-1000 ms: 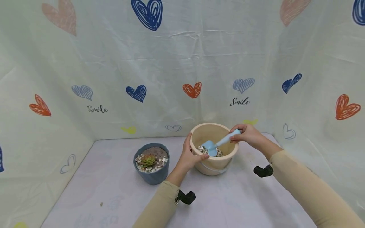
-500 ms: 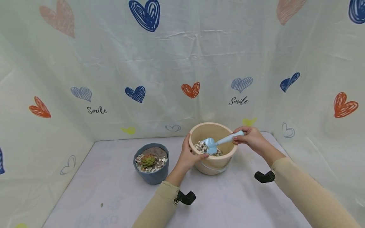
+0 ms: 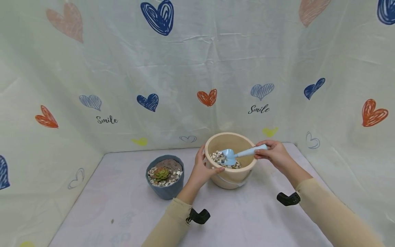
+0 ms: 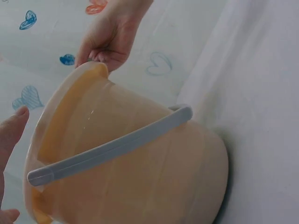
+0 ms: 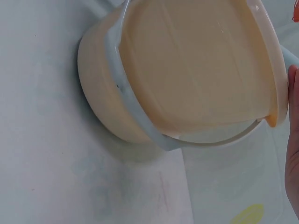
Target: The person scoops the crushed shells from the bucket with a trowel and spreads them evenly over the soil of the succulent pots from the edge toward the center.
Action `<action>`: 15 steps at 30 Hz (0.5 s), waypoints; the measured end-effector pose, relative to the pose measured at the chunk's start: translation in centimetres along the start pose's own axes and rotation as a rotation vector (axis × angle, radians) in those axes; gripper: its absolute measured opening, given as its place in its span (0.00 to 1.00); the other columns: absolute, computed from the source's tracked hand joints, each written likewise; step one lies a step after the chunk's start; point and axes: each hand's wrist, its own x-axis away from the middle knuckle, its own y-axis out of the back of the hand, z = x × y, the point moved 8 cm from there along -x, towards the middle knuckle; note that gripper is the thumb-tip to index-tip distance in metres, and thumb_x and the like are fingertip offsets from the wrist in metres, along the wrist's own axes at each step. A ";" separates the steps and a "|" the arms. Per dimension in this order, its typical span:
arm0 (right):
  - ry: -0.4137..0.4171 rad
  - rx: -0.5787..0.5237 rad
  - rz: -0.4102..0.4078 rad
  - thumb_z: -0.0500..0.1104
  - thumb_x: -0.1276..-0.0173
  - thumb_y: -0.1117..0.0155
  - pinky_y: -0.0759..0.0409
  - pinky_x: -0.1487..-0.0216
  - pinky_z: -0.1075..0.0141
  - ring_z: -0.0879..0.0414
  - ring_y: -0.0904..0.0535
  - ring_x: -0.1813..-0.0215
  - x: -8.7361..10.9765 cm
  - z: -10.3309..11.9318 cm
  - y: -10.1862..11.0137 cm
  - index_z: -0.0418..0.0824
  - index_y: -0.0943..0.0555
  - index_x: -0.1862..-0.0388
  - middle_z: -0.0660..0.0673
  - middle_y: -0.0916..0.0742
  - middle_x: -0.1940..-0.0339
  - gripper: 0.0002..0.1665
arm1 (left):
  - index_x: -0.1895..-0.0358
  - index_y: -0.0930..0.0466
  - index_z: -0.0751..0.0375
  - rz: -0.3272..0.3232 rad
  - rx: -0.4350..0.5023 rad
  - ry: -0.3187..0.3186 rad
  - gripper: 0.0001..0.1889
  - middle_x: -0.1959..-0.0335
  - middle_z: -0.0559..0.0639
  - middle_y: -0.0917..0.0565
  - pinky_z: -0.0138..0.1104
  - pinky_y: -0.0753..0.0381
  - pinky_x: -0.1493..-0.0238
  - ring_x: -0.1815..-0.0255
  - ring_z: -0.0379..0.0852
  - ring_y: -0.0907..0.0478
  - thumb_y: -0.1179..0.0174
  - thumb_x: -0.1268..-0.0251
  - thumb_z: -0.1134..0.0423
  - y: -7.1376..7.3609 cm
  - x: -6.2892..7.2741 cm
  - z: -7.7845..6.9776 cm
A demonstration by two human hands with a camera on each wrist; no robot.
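A cream bucket [image 3: 234, 176] stands on the table with pale and dark gravel [image 3: 218, 157] at its bottom. My left hand [image 3: 200, 173] holds the bucket's left side, thumb along the front rim and fingers round the left. The right hand [image 3: 274, 155] pinches the handle of a light blue toy shovel [image 3: 248, 152] over the right rim. The shovel's blade lies on the gravel inside the bucket. In the left wrist view the bucket's grey handle [image 4: 117, 145] hangs across its outer wall. The right wrist view shows the bucket's wall, while the gravel is hidden there.
Left of the bucket, a blue-grey pot [image 3: 168, 191] holds a green succulent [image 3: 161, 174], white pebbles and brown soil. A small crumb [image 3: 112, 221] lies on the table. Behind the table hangs a heart-printed cloth [image 3: 182, 61].
My right hand has shifted rightward and slightly down with the shovel's handle, which now lies flatter. More gravel shows left of the blade. The left hand stays on the bucket.
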 end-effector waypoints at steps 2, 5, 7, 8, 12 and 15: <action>0.003 -0.005 -0.012 0.24 0.36 0.37 0.16 0.61 0.64 0.55 0.14 0.69 0.2 -0.1 0.2 0.34 0.20 0.62 0.44 0.13 0.68 0.08 | 0.21 0.58 0.52 -0.006 -0.016 0.001 0.62 0.23 0.62 0.56 0.52 0.43 0.30 0.25 0.58 0.50 0.20 0.56 0.60 0.2 0.2 -0.1; 0.020 -0.032 -0.022 0.25 0.36 0.36 0.16 0.61 0.65 0.55 0.14 0.68 0.5 0.1 0.4 0.34 0.19 0.62 0.44 0.12 0.67 0.07 | 0.21 0.57 0.52 -0.009 -0.032 -0.013 0.61 0.23 0.62 0.55 0.51 0.44 0.29 0.24 0.58 0.49 0.21 0.56 0.60 0.5 0.5 -0.5; 0.033 -0.048 -0.028 0.26 0.36 0.35 0.16 0.61 0.65 0.55 0.14 0.67 0.7 0.2 0.7 0.35 0.19 0.62 0.44 0.12 0.66 0.07 | 0.21 0.56 0.52 -0.005 -0.037 -0.024 0.61 0.23 0.61 0.55 0.50 0.44 0.29 0.24 0.57 0.50 0.21 0.56 0.61 0.6 0.8 -0.8; 0.040 -0.051 -0.030 0.27 0.36 0.35 0.16 0.61 0.65 0.56 0.14 0.67 0.8 0.4 0.8 0.35 0.18 0.62 0.45 0.12 0.66 0.07 | 0.21 0.57 0.53 -0.002 -0.039 -0.031 0.61 0.22 0.61 0.55 0.50 0.44 0.29 0.24 0.57 0.50 0.21 0.56 0.61 0.7 0.9 -1.0; 0.060 -0.067 -0.037 0.28 0.36 0.35 0.16 0.61 0.66 0.56 0.14 0.67 1.1 0.9 1.1 0.39 0.17 0.63 0.46 0.12 0.66 0.07 | 0.21 0.56 0.55 0.010 -0.046 -0.061 0.61 0.22 0.61 0.54 0.48 0.44 0.29 0.24 0.58 0.50 0.21 0.56 0.62 1.0 1.7 -2.0; 0.084 -0.093 -0.022 0.27 0.36 0.35 0.16 0.61 0.65 0.56 0.14 0.68 1.3 1.4 1.1 0.40 0.16 0.64 0.46 0.11 0.66 0.09 | 0.21 0.56 0.57 0.016 -0.044 -0.079 0.60 0.23 0.60 0.52 0.48 0.43 0.29 0.25 0.58 0.48 0.21 0.56 0.62 1.4 2.4 -2.9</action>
